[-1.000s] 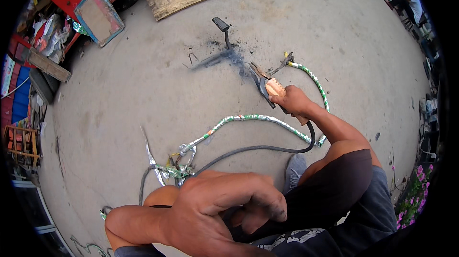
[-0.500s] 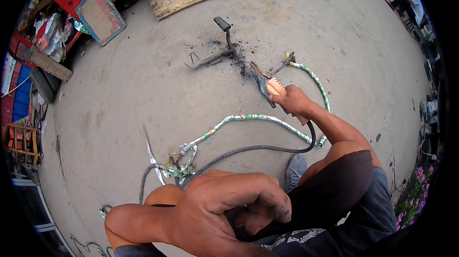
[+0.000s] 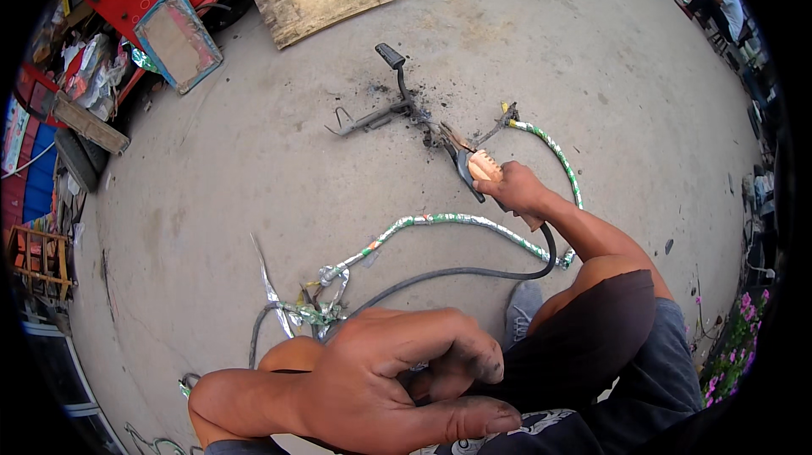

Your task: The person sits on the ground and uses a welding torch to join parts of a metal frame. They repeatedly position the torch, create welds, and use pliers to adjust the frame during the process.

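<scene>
- Right hand (image 3: 518,189): clenched around welding holder (image 3: 472,169), tip against metal bracket (image 3: 391,108) on concrete ground (image 3: 254,159).
- Left hand (image 3: 397,383): loosely curled near the lap, apparently empty.
- Step: welding the bracket joint, it seems.
- Next: steady tip contact.

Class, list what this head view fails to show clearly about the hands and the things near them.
- Tool handle: mostly covered by the right hand.
- Left hand: palm turned away, so whether it holds anything cannot be told.
- Dark cable: its near end passes behind the left hand.
- Metal part on the concrete: too small to identify.
</scene>
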Demonstrator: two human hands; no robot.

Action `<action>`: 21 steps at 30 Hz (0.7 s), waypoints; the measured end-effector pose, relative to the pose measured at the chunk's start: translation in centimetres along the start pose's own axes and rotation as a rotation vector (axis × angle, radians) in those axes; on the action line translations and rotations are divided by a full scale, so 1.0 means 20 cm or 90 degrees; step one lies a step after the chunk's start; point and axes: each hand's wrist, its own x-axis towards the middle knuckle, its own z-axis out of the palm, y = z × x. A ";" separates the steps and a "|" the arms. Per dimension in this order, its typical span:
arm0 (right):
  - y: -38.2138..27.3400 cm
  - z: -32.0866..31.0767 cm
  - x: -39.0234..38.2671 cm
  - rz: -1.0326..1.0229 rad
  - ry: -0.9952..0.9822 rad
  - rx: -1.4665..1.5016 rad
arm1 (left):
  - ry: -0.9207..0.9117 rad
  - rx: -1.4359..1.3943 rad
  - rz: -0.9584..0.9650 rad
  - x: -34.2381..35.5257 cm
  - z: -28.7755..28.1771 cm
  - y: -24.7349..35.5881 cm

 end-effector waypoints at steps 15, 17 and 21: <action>-0.01 -0.01 0.00 0.008 -0.017 0.002 | -0.155 0.292 0.049 0.07 0.03 -0.02; -0.01 -0.01 0.00 0.009 -0.012 0.006 | -0.155 0.293 0.056 0.07 0.02 -0.02; -0.02 0.00 -0.02 0.005 0.014 0.003 | -0.167 0.308 0.044 0.08 0.02 0.01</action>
